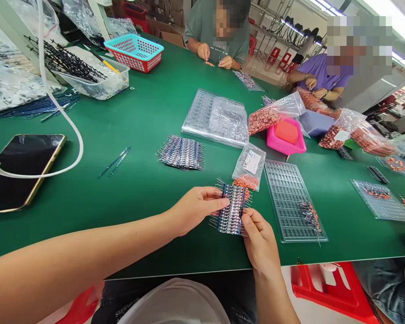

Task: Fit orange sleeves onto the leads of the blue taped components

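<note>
Between my two hands is a panel of small circuit boards (pixel 232 213), with thin wire leads sticking out along both sides. My left hand (pixel 197 209) grips its left side, thumb lying across the top. At the lower right edge, my right hand (pixel 260 236) pinches the same panel between thumb and fingers. Just beyond it are small orange parts (pixel 245 182) by a labelled clear plastic bag (pixel 250 164). A stack of similar circuit board panels (pixel 182 153) lies farther left. Right of my hands, a clear ribbed tray (pixel 285 198) carries several orange-tipped wired parts (pixel 311 216).
A phone (pixel 23 168) with a white cable (pixel 77 135) lies left. Beyond are clear stacked trays (pixel 202 110), a pink basket (pixel 286 141), bags of orange-red parts (pixel 266 118) and a blue-and-red basket (pixel 135 49). Two people (pixel 202 27) (pixel 324 72) work across the green table (pixel 145 108).
</note>
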`<state>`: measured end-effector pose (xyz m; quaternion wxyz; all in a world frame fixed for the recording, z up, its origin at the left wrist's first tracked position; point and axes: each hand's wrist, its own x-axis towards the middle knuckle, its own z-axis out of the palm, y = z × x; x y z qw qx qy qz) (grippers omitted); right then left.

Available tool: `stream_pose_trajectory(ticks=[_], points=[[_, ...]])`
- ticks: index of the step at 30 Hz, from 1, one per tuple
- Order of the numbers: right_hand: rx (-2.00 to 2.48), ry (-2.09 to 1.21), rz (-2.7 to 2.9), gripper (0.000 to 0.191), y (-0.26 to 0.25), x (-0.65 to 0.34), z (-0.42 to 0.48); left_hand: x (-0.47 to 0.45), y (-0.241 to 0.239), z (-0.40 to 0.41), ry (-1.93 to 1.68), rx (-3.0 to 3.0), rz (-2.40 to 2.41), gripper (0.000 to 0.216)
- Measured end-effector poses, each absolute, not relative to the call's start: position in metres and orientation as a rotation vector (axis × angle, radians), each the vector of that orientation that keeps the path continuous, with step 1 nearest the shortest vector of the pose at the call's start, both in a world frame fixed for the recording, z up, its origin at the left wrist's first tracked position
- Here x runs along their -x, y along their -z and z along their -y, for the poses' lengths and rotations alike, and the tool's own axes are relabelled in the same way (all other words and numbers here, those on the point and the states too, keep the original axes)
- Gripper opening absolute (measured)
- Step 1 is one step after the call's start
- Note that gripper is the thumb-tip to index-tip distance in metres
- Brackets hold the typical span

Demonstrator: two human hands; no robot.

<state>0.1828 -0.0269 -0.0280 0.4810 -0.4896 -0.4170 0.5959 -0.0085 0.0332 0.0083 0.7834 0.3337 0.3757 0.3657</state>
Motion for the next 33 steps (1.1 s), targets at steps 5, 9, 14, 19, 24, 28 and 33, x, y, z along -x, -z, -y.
stream_pose_trajectory(ticks=[5,9,14,19,24,28,33], points=[[1.238,-1.348,0.98,0.019,0.033,-0.186,0.026,0.008,-0.008,-0.032,-0.735,-0.724,-0.749,0.028],[1.239,-1.293,0.946,0.018,0.035,-0.186,0.025,0.006,-0.006,-0.031,-0.625,-0.762,-0.72,0.024],[1.248,-1.286,1.013,0.021,0.034,-0.185,0.026,0.006,-0.002,-0.031,-0.625,-0.797,-0.716,0.018],[1.266,-1.313,1.112,0.027,0.034,-0.185,0.026,0.005,0.0,-0.03,-0.63,-0.808,-0.699,0.017],[1.307,-1.262,1.137,0.029,0.037,-0.187,0.026,0.0,0.004,-0.027,-0.654,-0.805,-0.686,0.019],[1.273,-1.297,1.125,0.028,0.036,-0.186,0.025,0.0,0.006,-0.026,-0.652,-0.806,-0.68,0.022],[1.199,-1.385,1.053,0.024,0.032,-0.185,0.024,0.002,0.006,-0.026,-0.64,-0.799,-0.681,0.024]])
